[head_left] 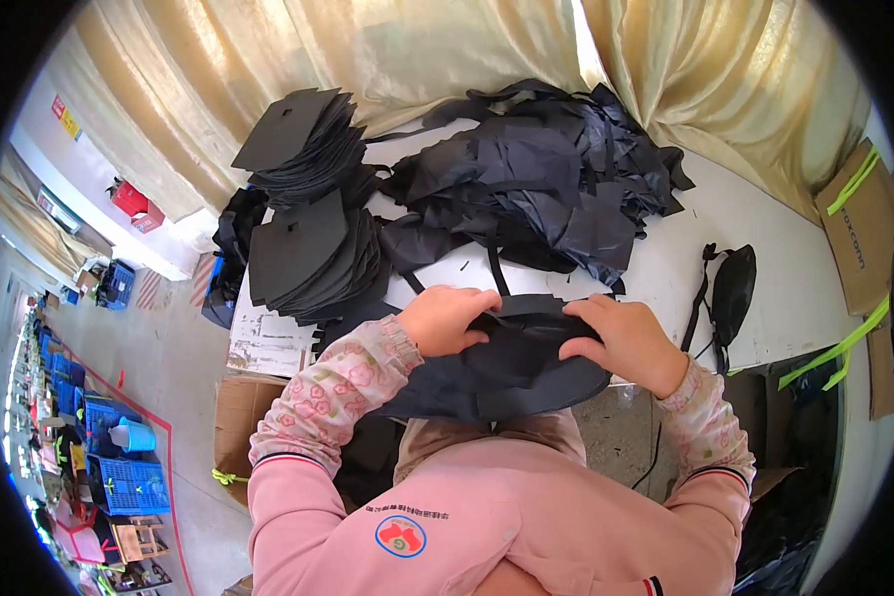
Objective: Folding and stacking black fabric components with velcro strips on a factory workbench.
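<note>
A black fabric bag [497, 377] lies across my lap at the table's near edge. My left hand [452, 320] is closed on the left side of its upper rim, thumb and fingers pinching the cloth. At the right side of the same rim, my right hand [624, 341] grips with its thumb on the near side. Between the hands a stiff black panel [528, 305] shows its edge along the bag's mouth; how deep it sits inside is hidden.
Two stacks of black cut panels, the far stack [293, 134] and the near stack [303, 248], stand on the white table [765, 288] at left. A heap of black fabric bags [536, 169] lies beyond my hands. A small black pouch [734, 293] with straps rests at right, near a cardboard box [859, 228].
</note>
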A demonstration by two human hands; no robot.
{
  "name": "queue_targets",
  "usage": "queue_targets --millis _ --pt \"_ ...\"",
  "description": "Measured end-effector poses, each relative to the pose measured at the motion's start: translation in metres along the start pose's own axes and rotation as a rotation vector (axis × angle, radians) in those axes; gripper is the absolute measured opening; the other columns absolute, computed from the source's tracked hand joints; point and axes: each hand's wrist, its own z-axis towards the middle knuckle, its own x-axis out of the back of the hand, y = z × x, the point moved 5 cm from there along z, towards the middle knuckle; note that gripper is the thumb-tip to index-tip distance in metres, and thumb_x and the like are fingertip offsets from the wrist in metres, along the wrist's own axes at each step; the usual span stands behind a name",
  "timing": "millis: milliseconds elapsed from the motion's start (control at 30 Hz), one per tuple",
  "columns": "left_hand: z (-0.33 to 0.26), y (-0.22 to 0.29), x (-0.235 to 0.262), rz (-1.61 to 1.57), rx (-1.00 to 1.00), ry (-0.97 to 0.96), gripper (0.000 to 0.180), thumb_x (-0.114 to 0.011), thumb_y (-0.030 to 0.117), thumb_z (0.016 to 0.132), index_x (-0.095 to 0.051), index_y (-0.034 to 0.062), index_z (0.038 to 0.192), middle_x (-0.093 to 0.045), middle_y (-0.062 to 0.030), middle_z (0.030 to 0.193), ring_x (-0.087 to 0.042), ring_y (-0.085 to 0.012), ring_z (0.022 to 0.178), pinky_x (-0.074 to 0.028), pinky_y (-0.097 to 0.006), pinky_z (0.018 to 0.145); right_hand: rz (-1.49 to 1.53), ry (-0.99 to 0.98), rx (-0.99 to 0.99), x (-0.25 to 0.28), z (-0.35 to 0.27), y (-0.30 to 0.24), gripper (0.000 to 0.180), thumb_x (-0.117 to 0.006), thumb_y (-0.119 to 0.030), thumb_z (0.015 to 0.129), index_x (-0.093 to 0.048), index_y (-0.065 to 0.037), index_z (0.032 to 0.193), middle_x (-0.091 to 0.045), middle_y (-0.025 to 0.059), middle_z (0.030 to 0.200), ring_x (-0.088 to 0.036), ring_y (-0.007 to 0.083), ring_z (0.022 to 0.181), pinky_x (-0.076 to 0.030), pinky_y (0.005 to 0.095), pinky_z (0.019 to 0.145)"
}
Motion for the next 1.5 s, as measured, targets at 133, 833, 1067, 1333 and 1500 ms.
queue_targets --millis 133,833,1067,1333,1500 --pt "-0.014 -0.020 -0.013 0.135 0.175 -0.174 0.038 -0.077 0.020 0.077 -0.061 0.0089 0.110 -0.068 -0.0119 0.097 -0.065 -0.0339 0.094 -0.052 -0.044 0.079 0.071 0.005 -0.044 0.009 0.007 0.004 0.030 -0.073 -0.034 0.081 -0.065 -0.006 0.090 -0.065 0.0090 0.085 -0.063 0.0302 0.067 -0.049 0.0375 0.059" --pt "-0.235 -0.168 0.021 -0.359 0.807 -0.311 0.014 -0.074 0.004 0.081 -0.070 0.0001 0.093 -0.067 -0.0060 0.075 -0.062 -0.0120 0.057 -0.052 -0.031 0.052 0.805 -0.618 -0.151 0.034 -0.025 -0.010 0.015 -0.073 -0.012 0.087 -0.063 -0.003 0.092 -0.066 0.0034 0.074 -0.062 0.0103 0.065 -0.047 0.0260 0.060" --pt "-0.239 -0.193 0.025 -0.331 0.928 -0.358 0.018 -0.076 0.007 0.079 -0.065 -0.0028 0.089 -0.063 -0.0072 0.070 -0.063 -0.0148 0.055 -0.051 -0.032 0.053 0.483 -0.341 -0.203 -0.051 -0.011 0.065 0.018 -0.075 -0.012 0.081 -0.061 -0.001 0.086 -0.066 0.0072 0.071 -0.063 0.0195 0.065 -0.048 0.0305 0.061" --pt "-0.192 -0.217 -0.007 -0.136 0.895 -0.221 0.021 -0.076 0.006 0.078 -0.062 -0.0036 0.091 -0.064 -0.0099 0.074 -0.061 -0.0183 0.055 -0.048 -0.035 0.053 -0.266 -0.145 -0.180 -0.090 -0.005 0.077 0.027 -0.077 -0.015 0.074 -0.062 -0.005 0.095 -0.066 0.0097 0.105 -0.061 0.0296 0.103 -0.047 0.0438 0.087" --pt "-0.188 -0.209 -0.007 -0.163 0.658 -0.057 0.029 -0.077 0.025 0.081 -0.068 0.0004 0.094 -0.067 -0.0082 0.084 -0.061 -0.0153 0.075 -0.049 -0.031 0.071 -0.042 -0.159 0.224 -0.118 -0.016 0.012 0.078 -0.074 -0.037 0.075 -0.045 -0.008 0.141 -0.041 0.0150 0.148 -0.036 0.0339 0.139 -0.026 0.0497 0.116"
